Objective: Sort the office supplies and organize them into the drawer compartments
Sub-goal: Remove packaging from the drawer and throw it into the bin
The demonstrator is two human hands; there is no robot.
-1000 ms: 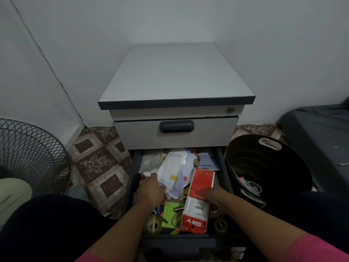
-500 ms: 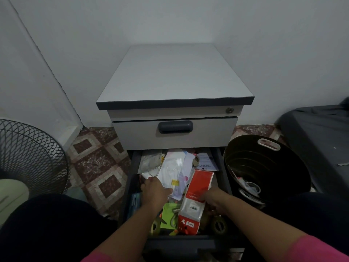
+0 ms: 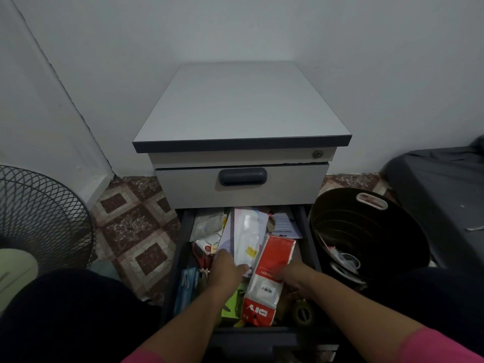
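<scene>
The lower drawer (image 3: 306,231) of a grey cabinet is pulled out and crammed with loose supplies. My left hand (image 3: 227,268) grips a bundle of white and pale papers (image 3: 247,237) near the drawer's middle. My right hand (image 3: 294,275) holds a red and white stationery packet (image 3: 267,281) marked DIY, tilted up on its end. A blue stapler box (image 3: 189,286) lies at the left, green sticky notes (image 3: 231,303) under my left forearm, a tape roll (image 3: 302,314) at the front right.
The upper drawer (image 3: 242,184) is closed, with a bare cabinet top (image 3: 241,106) above it. A black bin (image 3: 366,231) holding a few items stands right of the drawer. A fan grille (image 3: 39,218) is at the left, dark furniture (image 3: 445,184) at the right.
My left hand has slid right under the papers and lifted them, uncovering the stapler box. The red packet has tipped more upright in my right hand.
</scene>
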